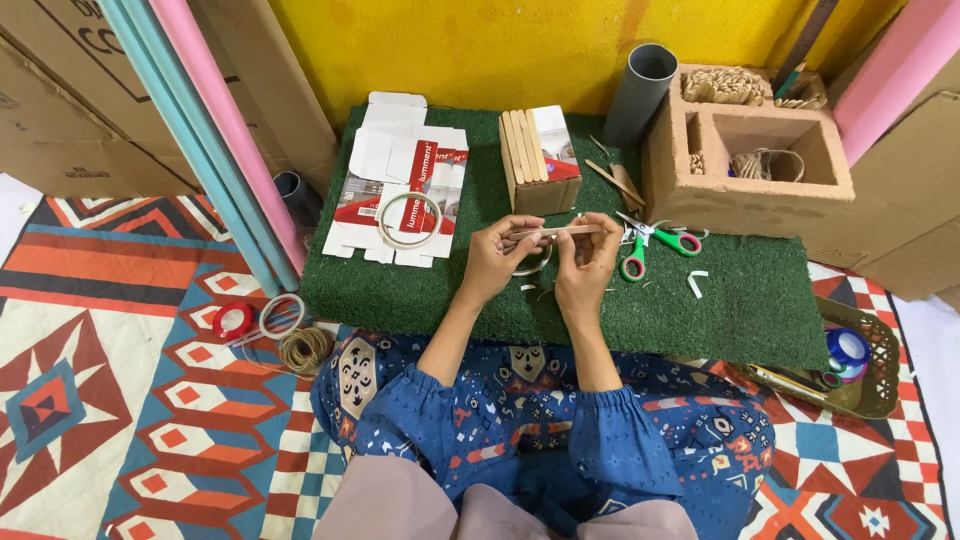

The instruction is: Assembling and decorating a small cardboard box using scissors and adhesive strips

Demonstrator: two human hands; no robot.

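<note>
Smooth pale wooden stick, rough green artificial-grass mat, glossy plastic-handled scissors, matt cardboard box

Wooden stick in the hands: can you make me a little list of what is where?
left hand: pinches one end of the stick
right hand: pinches the other end
stick: flat, held level above the green mat
small box: behind the hands, sticks laid on top
scissors: on the mat, right of the hands
tape ring: on flattened cardboard, left
grey pipe: upright by the wall
</note>
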